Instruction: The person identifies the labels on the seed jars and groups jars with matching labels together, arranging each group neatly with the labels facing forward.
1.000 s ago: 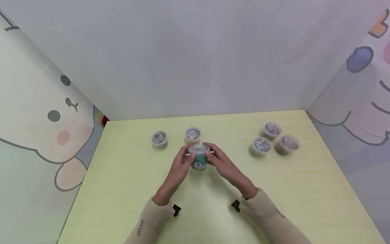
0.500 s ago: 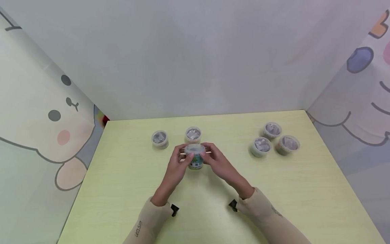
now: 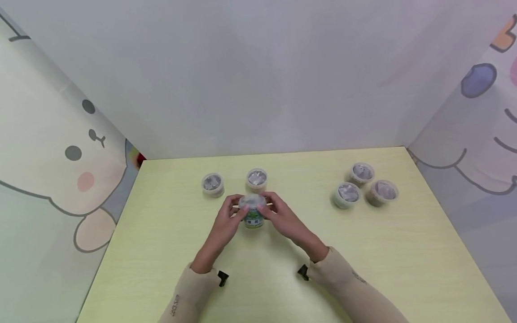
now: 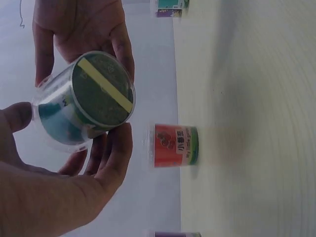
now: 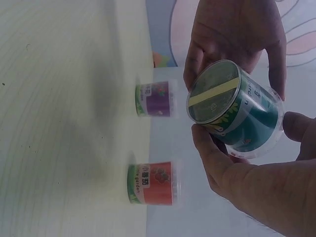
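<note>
A clear-lidded plastic cup point(image 3: 253, 215) with a teal and green label is held up over the table by both hands. My left hand point(image 3: 225, 224) grips its left side, thumb near the lid's edge and fingers around the back. On the opposite side my right hand point(image 3: 286, 222) holds it in the same way. Both wrist views show the cup's dark bottom point(image 4: 102, 89) crossed by a pale yellow strip. Just behind the hands stands a red-labelled cup point(image 5: 157, 183) with a tomato picture; left of it is a purple-labelled cup point(image 5: 155, 98).
At the right of the pale yellow table point(image 3: 161, 260) stand three more lidded cups, a rear one point(image 3: 361, 172), a front one point(image 3: 347, 194) and a right one point(image 3: 383, 193). A pale cloth wall point(image 3: 258, 80) rises behind the table, with cartoon-printed cloth at both sides.
Both hands have moved a little to the left with the cup. The cup has turned between the fingers, so a label side with white-boxed characters now faces the head camera.
</note>
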`<state>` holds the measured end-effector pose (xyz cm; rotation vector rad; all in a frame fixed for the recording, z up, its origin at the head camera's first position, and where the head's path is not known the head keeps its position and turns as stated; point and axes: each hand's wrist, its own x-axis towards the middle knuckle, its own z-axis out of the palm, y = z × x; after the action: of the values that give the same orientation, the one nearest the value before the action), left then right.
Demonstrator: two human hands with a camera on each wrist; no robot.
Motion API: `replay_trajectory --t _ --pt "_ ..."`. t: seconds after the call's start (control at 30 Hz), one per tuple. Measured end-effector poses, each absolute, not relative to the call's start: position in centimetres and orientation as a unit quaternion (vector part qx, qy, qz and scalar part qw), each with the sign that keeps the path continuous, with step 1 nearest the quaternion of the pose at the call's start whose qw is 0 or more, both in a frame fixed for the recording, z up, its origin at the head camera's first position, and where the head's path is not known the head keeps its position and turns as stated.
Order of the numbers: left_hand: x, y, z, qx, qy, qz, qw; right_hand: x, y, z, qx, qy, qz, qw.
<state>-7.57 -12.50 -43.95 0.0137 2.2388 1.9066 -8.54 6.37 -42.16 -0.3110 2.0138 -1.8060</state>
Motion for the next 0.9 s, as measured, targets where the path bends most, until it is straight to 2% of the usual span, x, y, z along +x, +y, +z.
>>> replay_trajectory --t 0.17,0.43,0.67,0.9 --pt "-7.7 -14.9 -45.0 0.043 0.756 0.639 0.130 -9.1 5.3 -44.9 -0.133 0.743 -0.623 0.203" --pt "-7.9 -19.2 -46.1 0.085 0.755 0.629 0.165 -9.6 2.7 -46.6 -0.187 0.741 -0.613 0.200" --pt "-7.7 -22.1 -46.6 0.095 0.759 0.618 0.180 -9.1 0.4 -44.3 -0.203 0.731 -0.613 0.221" --pt "-7.5 -24.5 -47.5 0.091 0.770 0.603 0.188 -9.7 -2.3 -48.0 -0.210 0.733 -0.609 0.216"
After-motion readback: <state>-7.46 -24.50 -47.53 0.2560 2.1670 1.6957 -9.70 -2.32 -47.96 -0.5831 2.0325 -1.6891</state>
